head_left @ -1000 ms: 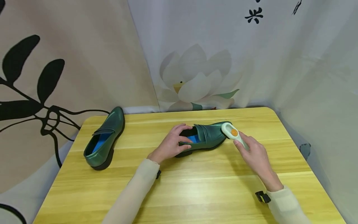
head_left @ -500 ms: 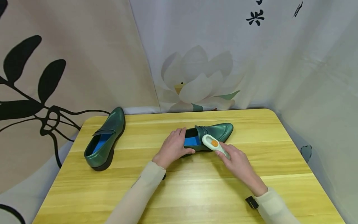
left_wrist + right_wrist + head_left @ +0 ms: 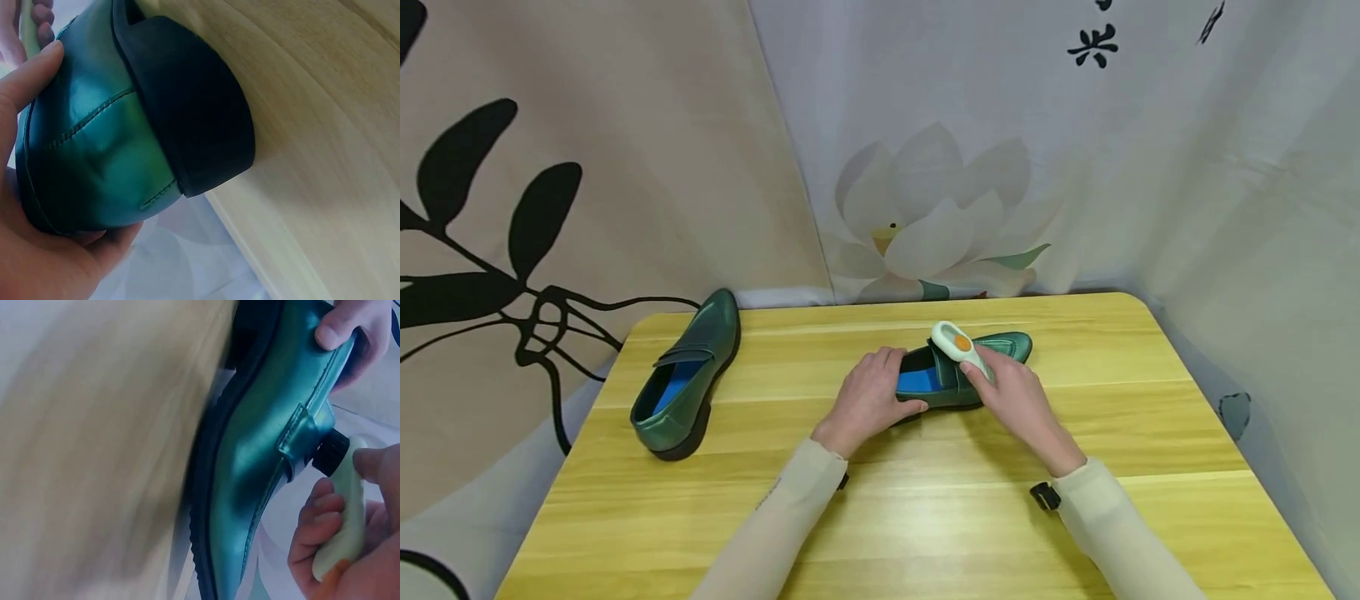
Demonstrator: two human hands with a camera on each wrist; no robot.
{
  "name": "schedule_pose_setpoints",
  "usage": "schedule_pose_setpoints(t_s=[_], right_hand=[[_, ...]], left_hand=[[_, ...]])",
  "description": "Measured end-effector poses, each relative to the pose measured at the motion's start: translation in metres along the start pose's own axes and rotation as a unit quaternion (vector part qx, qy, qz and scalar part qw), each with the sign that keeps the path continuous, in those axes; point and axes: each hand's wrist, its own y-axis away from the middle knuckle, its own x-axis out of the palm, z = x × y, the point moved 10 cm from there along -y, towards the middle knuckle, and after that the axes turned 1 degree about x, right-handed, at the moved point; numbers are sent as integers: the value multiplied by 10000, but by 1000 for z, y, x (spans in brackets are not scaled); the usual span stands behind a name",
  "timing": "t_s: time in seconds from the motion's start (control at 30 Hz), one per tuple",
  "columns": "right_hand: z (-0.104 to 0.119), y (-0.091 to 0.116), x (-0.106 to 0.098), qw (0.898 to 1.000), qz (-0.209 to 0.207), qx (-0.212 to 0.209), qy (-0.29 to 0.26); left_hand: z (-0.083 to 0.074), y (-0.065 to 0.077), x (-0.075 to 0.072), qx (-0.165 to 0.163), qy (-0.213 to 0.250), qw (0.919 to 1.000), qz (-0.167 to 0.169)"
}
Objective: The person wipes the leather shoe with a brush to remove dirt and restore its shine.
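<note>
Shoe (image 3: 951, 397) is on the table (image 3: 880, 533), left hand (image 3: 871, 396) curled round its back (image 3: 112, 169). The right hand (image 3: 1018, 392), curled too, holds a brush (image 3: 951, 337) (its black bristles (image 3: 331, 452) touch the strap (image 3: 300, 439)).

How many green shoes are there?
2. One green shoe stands on the left part of the table; the other shoe is to its right, its heel end held by the left hand.
</note>
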Motion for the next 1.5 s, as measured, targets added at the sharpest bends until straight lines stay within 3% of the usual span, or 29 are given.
schedule_pose_setpoints(t_s=[0.17,0.3,0.4,0.5,0.73,0.87,0.97,1.07,1.3,1.4,1.5], right_hand=[[-2,26,-4,9997,68,-91,197],[-1,52,-9,9968,25,-577,553],[1,61,-12,9931,-70,-891,760],[0,55,-13,9936,-100,-845,742],[-5,11,-5,9996,-47,-135,244],[-3,-6,-1,9997,13,1,236],[-4,-3,-1,9995,90,48,293],[-10,13,-3,9991,164,102,374],[-9,55,-11,9964,81,-579,615],[-11,51,-13,9973,17,-492,537],[-12,32,-12,9989,23,-200,434]], left_hand=[[-3,0,0,-35,51,10000,2],[-3,1,-3,-40,75,9999,-66],[-1,1,-3,-93,133,9998,-71],[0,0,0,-118,204,9997,-22],[1,0,2,-106,265,9996,41],[1,1,0,-105,276,9996,23],[1,1,-1,-71,210,9998,17],[0,1,-1,-34,166,9999,15],[2,-1,-5,-21,214,9998,-8],[2,0,-4,-6,268,9996,14],[0,1,-2,-2,339,9994,74]])
